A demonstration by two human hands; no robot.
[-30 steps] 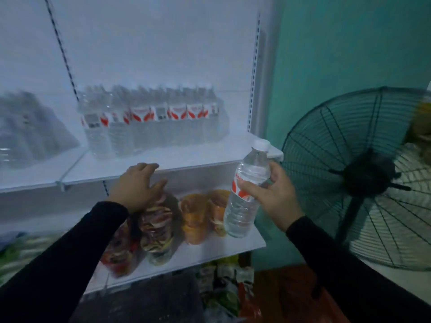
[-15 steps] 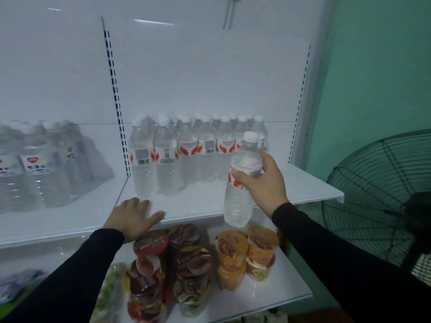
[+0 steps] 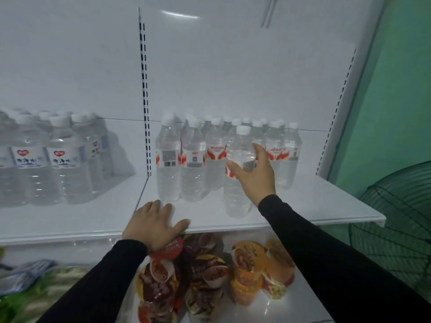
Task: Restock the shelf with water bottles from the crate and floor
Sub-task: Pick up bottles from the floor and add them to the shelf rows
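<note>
Shop: shelf [image 3: 291,213] stocked with bottled water [image 3: 193,159], snacks [image 3: 248,264].

The shelf [image 3: 291,206] presents a smooth, white, semi-gloss surface, apparently painted metal; its back panel [image 3: 233,78] shows soft glare from overhead light. The water bottle [image 3: 238,197] is clear, glossy plastic with a ribbed lower body, a matt white plastic cap and a glossy red-and-white film label. The row of bottles [image 3: 193,164] behind it has the same finish. The snack cups [image 3: 249,271] on the lower shelf carry glossy printed foil lids. The sleeves [image 3: 326,264] are matt black cloth. The fan guard [image 3: 401,224] is thin dark wire.
</note>
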